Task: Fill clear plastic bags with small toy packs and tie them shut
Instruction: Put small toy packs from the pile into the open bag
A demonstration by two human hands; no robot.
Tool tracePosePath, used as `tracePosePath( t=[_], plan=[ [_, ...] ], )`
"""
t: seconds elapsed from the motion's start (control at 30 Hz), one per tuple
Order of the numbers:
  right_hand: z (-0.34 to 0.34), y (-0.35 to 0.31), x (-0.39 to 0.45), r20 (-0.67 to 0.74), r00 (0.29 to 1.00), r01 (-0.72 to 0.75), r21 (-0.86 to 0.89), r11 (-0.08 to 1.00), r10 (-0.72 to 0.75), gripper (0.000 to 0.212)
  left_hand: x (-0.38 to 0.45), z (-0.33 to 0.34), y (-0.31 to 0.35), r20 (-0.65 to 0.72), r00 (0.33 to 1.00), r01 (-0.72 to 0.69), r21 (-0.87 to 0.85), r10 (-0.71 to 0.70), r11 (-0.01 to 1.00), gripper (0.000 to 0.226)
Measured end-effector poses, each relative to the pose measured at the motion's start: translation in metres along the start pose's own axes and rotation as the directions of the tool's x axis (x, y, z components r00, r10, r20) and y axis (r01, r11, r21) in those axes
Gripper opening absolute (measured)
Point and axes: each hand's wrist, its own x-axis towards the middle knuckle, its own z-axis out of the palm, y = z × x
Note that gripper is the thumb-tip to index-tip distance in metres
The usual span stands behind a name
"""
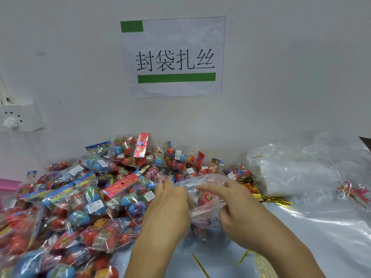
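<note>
A clear plastic bag (206, 209) with several toy packs inside lies on the table between my hands. My left hand (170, 209) grips the bag's left side near its mouth. My right hand (232, 205) pinches the bag's right side, with its forefinger stretched leftward over the plastic. A big heap of small toy packs (84, 199), with red and blue balls under coloured header cards, covers the table's left half. Gold twist ties (261, 194) lie in a bundle just right of the bag.
A stack of empty clear bags (301, 177) lies at the right against the wall. Two loose gold ties (200, 265) lie near the front edge. A paper sign (174, 57) hangs on the wall and a socket (18, 117) is at far left.
</note>
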Motion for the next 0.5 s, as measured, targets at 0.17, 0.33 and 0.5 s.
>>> tracePosePath(
  t=[0.17, 0.33, 0.5],
  plan=[
    [0.0039, -0.0013, 0.0005, 0.043, 0.998, -0.048, -0.047, 0.998, 0.051, 0.055, -0.0022, -0.003, 0.003, -0.136, 0.985, 0.114, 0.023, -0.11, 0.993, 0.019],
    [0.0064, -0.0022, 0.0002, 0.03, 0.998, -0.053, -0.05, 0.997, 0.054, 0.049, 0.0, 0.0016, 0.0014, -0.218, 0.968, 0.138, 0.054, -0.123, 0.989, 0.035],
    [0.0061, -0.0016, 0.0, 0.02, 0.998, -0.065, -0.037, 0.997, 0.066, 0.049, 0.0061, 0.0045, -0.0029, -0.205, 0.975, 0.09, 0.03, -0.082, 0.995, 0.025]
  ],
)
